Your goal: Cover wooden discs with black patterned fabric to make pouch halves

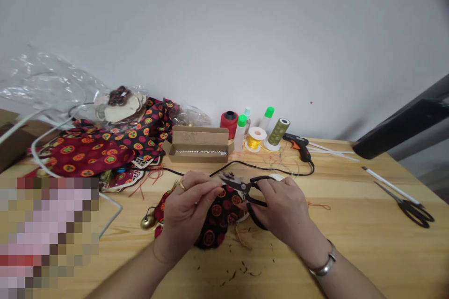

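In the head view, the left hand (187, 210) has thumb and forefinger pinched together above the patterned cloth (217, 224); anything between them is too small to tell. The right hand's (286, 210) fingers are clamped on the snips (243, 187), whose blades point to ten o'clock. The cloth lies on the counter (372, 243). From it, a bell (148, 221) sits at nine o'clock, a yellow spool (254, 144) at one, the scissors (409, 206) at three.

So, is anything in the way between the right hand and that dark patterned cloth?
Only the scissors the right hand holds. Their blades overlap the cloth in this view, tips by the left hand. Nothing else visibly blocks it.
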`<state>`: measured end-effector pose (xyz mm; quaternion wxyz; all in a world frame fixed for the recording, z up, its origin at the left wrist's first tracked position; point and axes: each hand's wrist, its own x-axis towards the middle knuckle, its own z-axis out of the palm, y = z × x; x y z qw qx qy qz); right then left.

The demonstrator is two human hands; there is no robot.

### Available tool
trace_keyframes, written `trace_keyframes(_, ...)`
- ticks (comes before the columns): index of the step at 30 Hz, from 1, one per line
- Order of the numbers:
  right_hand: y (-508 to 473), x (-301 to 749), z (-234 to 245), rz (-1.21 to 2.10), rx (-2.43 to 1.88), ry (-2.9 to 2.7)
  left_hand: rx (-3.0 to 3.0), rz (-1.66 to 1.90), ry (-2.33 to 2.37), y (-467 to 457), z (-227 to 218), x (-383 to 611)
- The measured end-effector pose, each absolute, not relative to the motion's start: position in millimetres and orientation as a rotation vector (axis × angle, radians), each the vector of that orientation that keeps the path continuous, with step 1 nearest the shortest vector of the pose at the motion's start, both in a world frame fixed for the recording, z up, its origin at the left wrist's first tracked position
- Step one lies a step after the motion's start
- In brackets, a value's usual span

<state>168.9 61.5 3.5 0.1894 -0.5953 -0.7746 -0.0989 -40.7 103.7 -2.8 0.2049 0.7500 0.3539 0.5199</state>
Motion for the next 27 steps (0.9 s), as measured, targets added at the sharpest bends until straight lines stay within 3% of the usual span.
trace_keyframes(9, 62.9, 166.3, 8.5, -0.395, -1.682, -2.241, 1.962, 1.356, 1.205, 110.9, -9.1, -38.5)
trace_keyframes(27, 60.7, 164.8, 9.4, -0.486, -1.473, -2.338, 2.046, 1.169, 1.142, 110.9, -13.1, -37.1)
